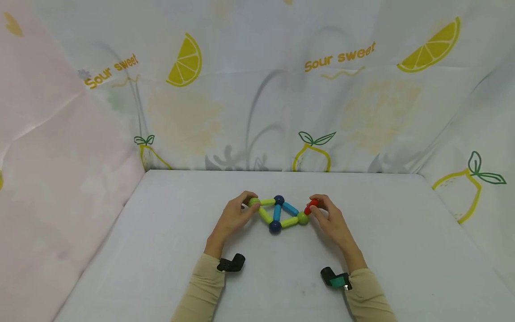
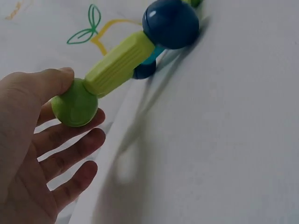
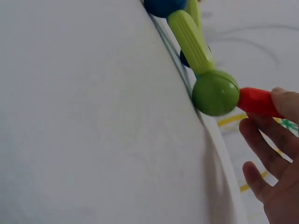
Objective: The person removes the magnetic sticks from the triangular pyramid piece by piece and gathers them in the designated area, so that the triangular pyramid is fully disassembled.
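Observation:
A flat frame of toy rods and balls lies between both hands on the white table. My left hand [image 1: 234, 214] pinches its left green ball [image 2: 75, 103] between thumb and fingers; that ball looks raised off the table in the left wrist view. My right hand [image 1: 331, 220] pinches a red rod [image 3: 259, 101], whose end meets the right green ball [image 3: 216, 93]. Two dark blue balls [image 1: 275, 227] form the other corners. Lime rods [image 1: 289, 222] and blue rods [image 1: 277, 212] join the balls, one blue rod crossing the middle.
The white table [image 1: 161, 250] reaches back to a hanging cloth [image 1: 249, 112] printed with lemons and words. Each wrist carries a black camera mount [image 1: 232, 263], and both forearms wear beige sleeves [image 1: 201, 290].

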`<control>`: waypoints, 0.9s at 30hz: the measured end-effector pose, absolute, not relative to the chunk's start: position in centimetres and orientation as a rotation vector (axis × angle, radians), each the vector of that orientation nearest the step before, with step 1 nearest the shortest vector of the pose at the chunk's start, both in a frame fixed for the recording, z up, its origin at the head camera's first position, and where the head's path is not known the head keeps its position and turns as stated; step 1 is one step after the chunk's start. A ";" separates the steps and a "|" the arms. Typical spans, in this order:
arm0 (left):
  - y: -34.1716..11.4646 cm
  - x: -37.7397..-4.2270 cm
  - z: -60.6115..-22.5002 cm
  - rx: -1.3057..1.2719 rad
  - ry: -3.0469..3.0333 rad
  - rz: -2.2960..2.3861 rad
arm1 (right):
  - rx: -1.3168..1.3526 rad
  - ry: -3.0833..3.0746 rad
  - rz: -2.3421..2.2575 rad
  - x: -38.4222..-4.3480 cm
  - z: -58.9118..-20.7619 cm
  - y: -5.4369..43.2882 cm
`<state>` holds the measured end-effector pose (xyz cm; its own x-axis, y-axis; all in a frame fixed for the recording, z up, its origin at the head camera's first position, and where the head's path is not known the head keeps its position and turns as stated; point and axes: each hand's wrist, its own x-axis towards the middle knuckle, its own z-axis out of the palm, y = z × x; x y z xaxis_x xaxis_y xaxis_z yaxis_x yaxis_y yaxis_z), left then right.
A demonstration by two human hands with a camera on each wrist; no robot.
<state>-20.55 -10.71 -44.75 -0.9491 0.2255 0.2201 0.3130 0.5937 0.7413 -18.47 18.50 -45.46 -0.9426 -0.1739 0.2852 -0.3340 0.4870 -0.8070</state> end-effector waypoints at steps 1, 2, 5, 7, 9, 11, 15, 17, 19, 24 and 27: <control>-11.0 -20.5 -44.8 -0.452 -2.732 -1.291 | 0.427 -2.585 1.442 -18.5 -45.5 18.9; -11.3 -20.6 -44.9 -0.449 -2.748 -1.290 | 0.418 -2.611 1.425 -18.5 -45.6 19.3; -11.9 -20.5 -45.2 -0.463 -2.771 -1.234 | 0.444 -2.693 1.341 -18.6 -45.8 20.4; -12.3 -20.5 -45.4 -0.500 -2.762 -1.196 | 0.493 -2.741 1.260 -18.6 -46.0 20.9; -12.5 -20.4 -45.6 -0.536 -2.744 -1.161 | 0.539 -2.778 1.188 -18.6 -45.9 21.0; -12.6 -20.4 -45.7 -0.567 -2.719 -1.151 | 0.564 -2.814 1.124 -18.6 -45.6 20.9; -12.8 -20.5 -45.9 -0.586 -2.700 -1.207 | 0.616 -2.820 1.145 -18.8 -44.9 19.5; -12.8 -20.6 -46.1 -0.581 -2.689 -1.267 | 0.651 -2.778 1.170 -19.2 -44.5 18.1; -12.8 -20.6 -46.4 -0.588 -2.665 -1.301 | 0.722 -2.723 1.153 -19.8 -44.2 16.3; -12.6 -20.5 -47.3 -0.677 -2.571 -1.347 | 0.972 -2.721 0.916 -21.4 -43.8 11.5; -12.4 -20.4 -47.6 -0.713 -2.575 -1.395 | 1.074 -2.810 0.778 -21.9 -43.7 9.8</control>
<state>-20.40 -12.39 -47.57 -0.8805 0.3435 0.3267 0.4612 0.4617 0.7577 -21.85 9.79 -43.72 -0.7603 -0.6165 0.2044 -0.6338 0.6355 -0.4409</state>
